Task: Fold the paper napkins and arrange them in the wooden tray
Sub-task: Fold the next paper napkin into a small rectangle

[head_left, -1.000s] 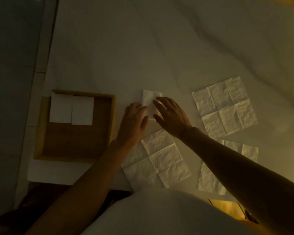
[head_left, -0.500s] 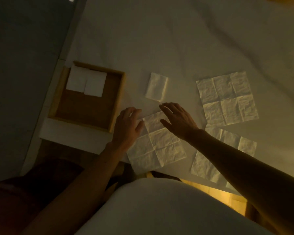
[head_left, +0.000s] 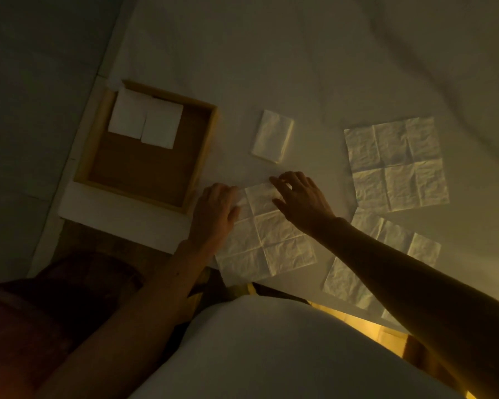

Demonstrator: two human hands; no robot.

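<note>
At the table's (head_left: 271, 67) near edge, an unfolded napkin (head_left: 274, 240) lies under both hands. The left hand (head_left: 213, 214) rests flat with its fingers relaxed. The right hand's (head_left: 303, 203) bent fingertips touch the napkin's far edge; whether they pinch it cannot be told. Folding is best done along the existing creases, with edges matched. The tray (head_left: 202, 158) stands at the left.

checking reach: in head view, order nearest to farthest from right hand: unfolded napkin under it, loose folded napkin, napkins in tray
1. unfolded napkin, under the right hand
2. loose folded napkin, just beyond it
3. napkins in wooden tray, far left
</note>
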